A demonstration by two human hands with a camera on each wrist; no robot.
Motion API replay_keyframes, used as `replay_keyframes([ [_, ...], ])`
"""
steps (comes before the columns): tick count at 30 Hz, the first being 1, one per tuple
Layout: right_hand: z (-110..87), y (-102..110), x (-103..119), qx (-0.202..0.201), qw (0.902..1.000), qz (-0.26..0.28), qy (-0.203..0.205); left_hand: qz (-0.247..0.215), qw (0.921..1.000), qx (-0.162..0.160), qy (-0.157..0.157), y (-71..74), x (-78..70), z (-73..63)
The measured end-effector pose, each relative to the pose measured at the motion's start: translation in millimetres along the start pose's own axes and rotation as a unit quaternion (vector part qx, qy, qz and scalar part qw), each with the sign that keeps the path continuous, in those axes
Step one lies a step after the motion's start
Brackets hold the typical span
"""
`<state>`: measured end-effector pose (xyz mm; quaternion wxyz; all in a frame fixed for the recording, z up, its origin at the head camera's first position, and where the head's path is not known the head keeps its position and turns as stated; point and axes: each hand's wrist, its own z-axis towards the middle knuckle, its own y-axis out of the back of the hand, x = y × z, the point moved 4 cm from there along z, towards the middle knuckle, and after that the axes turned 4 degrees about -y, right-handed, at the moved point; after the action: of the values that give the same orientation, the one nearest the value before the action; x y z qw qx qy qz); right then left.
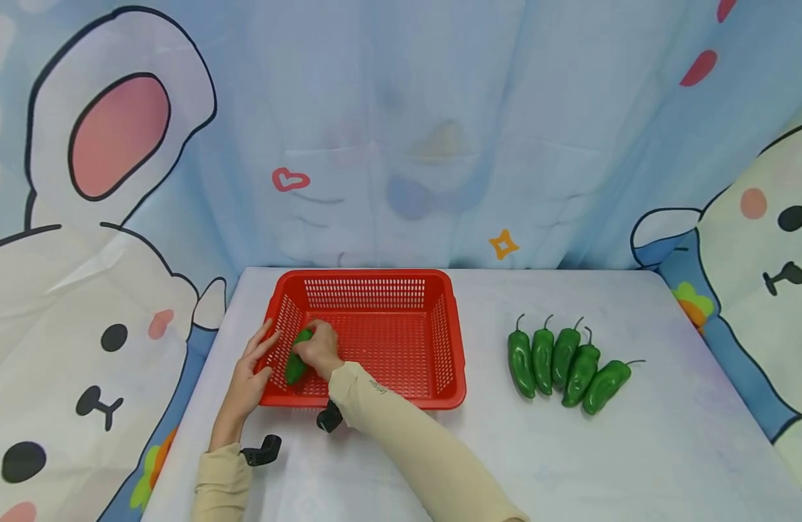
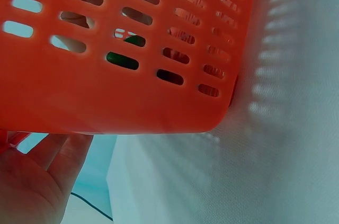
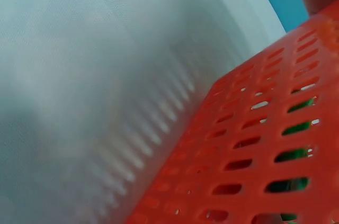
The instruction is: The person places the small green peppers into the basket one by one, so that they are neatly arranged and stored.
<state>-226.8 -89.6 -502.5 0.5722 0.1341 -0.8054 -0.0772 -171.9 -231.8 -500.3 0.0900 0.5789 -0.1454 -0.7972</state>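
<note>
A red plastic basket (image 1: 394,397) with slotted walls stands on the white table. Inside it, near the left end, lies a green pepper (image 1: 296,368), which my right hand (image 1: 319,350) holds between thumb and fingers. Through the slots of the basket wall, green of the pepper (image 2: 122,60) shows in the left wrist view. My left hand (image 1: 243,380) rests at the basket's left rim, fingers extended and thumb apart. In the right wrist view the basket wall (image 3: 254,144) hides most of my right hand's grip.
To the right of the basket, several green peppers (image 1: 564,362) with stems lie side by side on the white tablecloth (image 1: 492,464). A printed curtain (image 1: 401,203) hangs behind the table, with more printed cloth along both sides.
</note>
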Motion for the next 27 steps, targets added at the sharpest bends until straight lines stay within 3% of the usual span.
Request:
replay_keyframes([
  [9,-1.2,-1.4,-1.8,-0.002,0.9972,-0.075,-0.003,-0.009,0.9999,0.003,-0.006,-3.0,-0.8,-0.9],
  [10,-0.3,-1.7,-2.0,-0.001,0.9966,-0.082,-0.005,-0.009,0.9999,0.004,-0.003,-3.6,-6.0,-1.1],
  [17,-3.4,6.2,7.4,0.0,0.994,-0.109,0.013,0.006,1.0,0.003,0.002,-5.8,1.5,0.2],
  [27,-4.2,20.1,22.7,0.019,0.9991,-0.037,0.009,0.011,0.9999,-0.002,0.001,-1.0,-3.6,1.8],
])
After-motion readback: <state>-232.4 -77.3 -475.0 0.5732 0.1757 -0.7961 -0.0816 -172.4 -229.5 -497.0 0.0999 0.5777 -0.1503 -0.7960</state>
